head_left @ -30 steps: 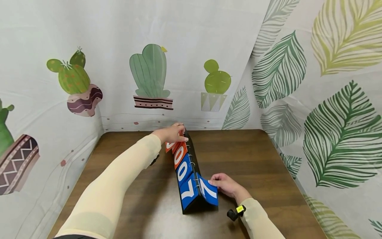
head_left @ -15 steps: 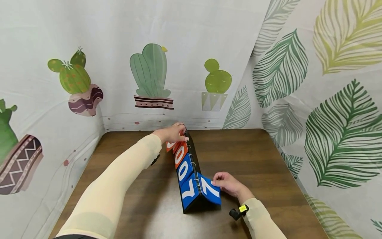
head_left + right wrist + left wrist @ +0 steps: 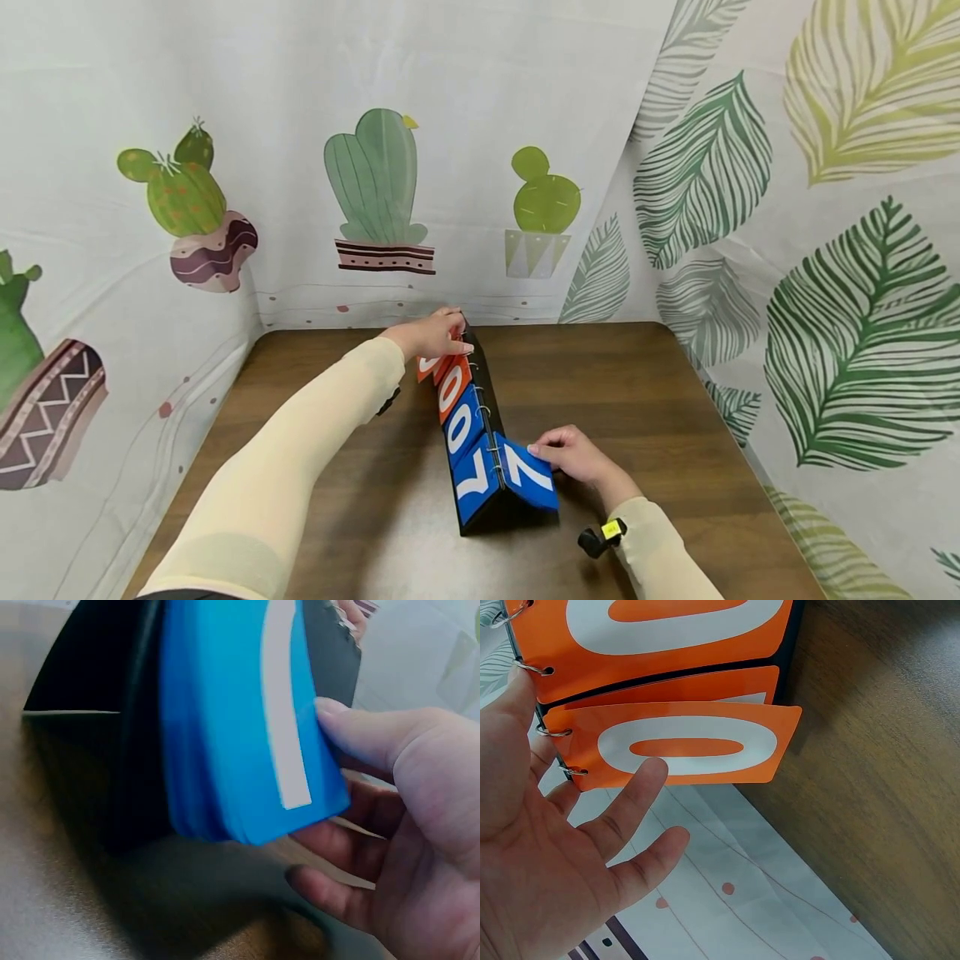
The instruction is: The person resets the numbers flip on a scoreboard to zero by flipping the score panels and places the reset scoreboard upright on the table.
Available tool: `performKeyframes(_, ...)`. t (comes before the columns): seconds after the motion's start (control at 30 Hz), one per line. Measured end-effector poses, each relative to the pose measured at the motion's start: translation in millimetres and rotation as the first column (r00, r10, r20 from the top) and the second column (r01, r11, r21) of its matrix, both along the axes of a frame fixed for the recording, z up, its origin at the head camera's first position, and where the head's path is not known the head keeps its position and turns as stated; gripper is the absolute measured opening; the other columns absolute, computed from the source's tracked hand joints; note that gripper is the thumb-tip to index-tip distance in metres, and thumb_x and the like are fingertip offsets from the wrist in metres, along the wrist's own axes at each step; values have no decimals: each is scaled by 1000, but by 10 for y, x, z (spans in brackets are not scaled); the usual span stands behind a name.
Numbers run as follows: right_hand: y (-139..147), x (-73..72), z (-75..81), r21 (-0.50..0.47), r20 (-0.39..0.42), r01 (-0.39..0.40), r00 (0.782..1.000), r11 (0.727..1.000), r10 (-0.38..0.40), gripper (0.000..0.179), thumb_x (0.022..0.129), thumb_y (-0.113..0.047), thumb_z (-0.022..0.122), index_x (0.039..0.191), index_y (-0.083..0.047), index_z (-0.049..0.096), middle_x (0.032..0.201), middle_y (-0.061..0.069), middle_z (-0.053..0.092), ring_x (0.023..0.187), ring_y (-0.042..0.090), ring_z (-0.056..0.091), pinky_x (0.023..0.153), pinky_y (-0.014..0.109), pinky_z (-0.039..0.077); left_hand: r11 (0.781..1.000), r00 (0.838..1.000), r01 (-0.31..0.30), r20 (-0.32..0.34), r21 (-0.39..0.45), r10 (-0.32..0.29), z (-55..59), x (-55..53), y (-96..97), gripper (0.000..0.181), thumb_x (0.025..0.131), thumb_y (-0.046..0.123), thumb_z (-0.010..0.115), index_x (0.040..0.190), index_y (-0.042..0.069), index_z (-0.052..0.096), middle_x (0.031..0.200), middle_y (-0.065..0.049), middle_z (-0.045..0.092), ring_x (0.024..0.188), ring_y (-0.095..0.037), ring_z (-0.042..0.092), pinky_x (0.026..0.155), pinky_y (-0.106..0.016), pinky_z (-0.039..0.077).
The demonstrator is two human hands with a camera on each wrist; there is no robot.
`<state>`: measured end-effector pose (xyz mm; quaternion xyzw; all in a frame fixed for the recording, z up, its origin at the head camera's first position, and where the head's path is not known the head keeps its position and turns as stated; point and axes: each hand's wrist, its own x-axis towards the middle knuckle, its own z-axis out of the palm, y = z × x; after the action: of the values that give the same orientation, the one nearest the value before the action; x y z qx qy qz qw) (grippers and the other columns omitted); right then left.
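Observation:
A tent-shaped black flip scoreboard [image 3: 485, 377] stands on the table, its number cards hung from metal rings along the ridge. Its left face shows orange zeros, a blue zero and a blue 7 card [image 3: 475, 487]. At the far end, my left hand [image 3: 433, 335] grips the ridge. In the left wrist view some of its fingers stretch out beside an orange zero card [image 3: 686, 746]. On the right face, my right hand [image 3: 576, 457] pinches the edge of a stack of blue cards [image 3: 529, 477], topped by a white 7. The right wrist view shows the stack lifted off the board, thumb on top.
The scoreboard rests on a brown wooden table [image 3: 637, 383]. Hanging cloth [image 3: 465, 167] printed with cacti and leaves closes off the back and sides. A small black device [image 3: 600, 538] with a yellow label sits at the right wrist.
The right hand has drawn the blue cards slightly right and up, away from the board's face. The left hand stays in place on the ridge.

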<state>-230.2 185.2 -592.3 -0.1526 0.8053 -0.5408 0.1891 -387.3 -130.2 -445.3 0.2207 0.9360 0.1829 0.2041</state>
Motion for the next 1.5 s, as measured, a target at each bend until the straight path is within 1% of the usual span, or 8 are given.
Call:
performKeyframes(0.17, -26, 65, 93, 123, -82, -38, 995, 992, 49, 35, 104, -41, 58, 95, -16, 80, 84, 6, 72, 79, 25, 65, 70, 36, 58, 1000, 1000, 7, -7, -8, -7, 6, -1, 11, 42, 99, 53, 62, 119, 18, 51, 174, -11, 8, 146, -35, 40, 113, -49, 44)
performKeyframes(0.3, -13, 91, 133, 137, -136, -61, 988, 989, 80, 30, 104, -38, 60, 95, -18, 80, 85, 6, 74, 80, 31, 66, 68, 31, 56, 1000, 1000, 3, -10, -6, -3, 18, 0, 12, 42, 99, 53, 62, 119, 18, 51, 174, -11, 8, 146, -35, 40, 113, -49, 44)
performKeyframes(0.4, 1, 108, 155, 120, -150, -42, 987, 992, 60, 22, 101, -33, 65, 98, -18, 81, 89, 4, 76, 80, 31, 67, 67, 27, 54, 1000, 1000, 2, -14, -8, -2, 23, -6, 9, 42, 99, 53, 62, 119, 18, 51, 174, -11, 9, 146, -35, 41, 113, -49, 44)
performKeyframes(0.63, 55, 115, 112, 46, -42, 79, 996, 996, -77, 27, 97, -33, 72, 86, -8, 73, 77, 3, 69, 69, 19, 60, 60, 31, 52, 1000, 1000, -6, -8, -30, 6, -19, -29, 9, 43, 99, 54, 62, 118, 18, 51, 175, -9, 7, 142, -33, 44, 110, -47, 45)
performKeyframes(0.77, 141, 110, 85, -102, 55, 42, 998, 994, -37, 29, 101, -25, 66, 99, 4, 70, 76, -4, 68, 67, 13, 60, 62, 26, 51, 1000, 1000, 0, -10, -8, 0, 13, 17, 6, 43, 99, 54, 62, 120, 17, 51, 174, -10, 8, 146, -35, 40, 114, -49, 44)
performKeyframes(0.9, 197, 123, 131, -198, 61, 15, 998, 980, -3, 30, 104, -18, 61, 107, 11, 67, 82, -6, 72, 74, 12, 64, 69, 24, 53, 1000, 1000, -2, -16, 2, 2, 27, 25, 9, 43, 100, 52, 62, 119, 15, 51, 174, -11, 7, 148, -36, 37, 114, -49, 44)
performKeyframes(1.13, 193, 137, 237, -134, 14, 60, 998, 989, -59, 30, 102, -20, 64, 96, 9, 68, 72, -4, 68, 71, 13, 63, 68, 23, 51, 1000, 1000, 0, -14, 2, 0, 44, 41, 10, 43, 100, 50, 63, 120, 14, 50, 174, -12, 6, 147, -37, 39, 113, -49, 44)
performKeyframes(1.5, 192, 157, 284, -78, 30, 53, 998, 996, -51, 33, 102, -21, 65, 87, 9, 62, 63, 0, 55, 59, 12, 53, 57, 27, 44, 1000, 1000, -5, 4, 5, 5, -10, 14, 8, 39, 101, 49, 61, 116, 15, 49, 175, -11, 5, 144, -34, 42, 105, -44, 45)
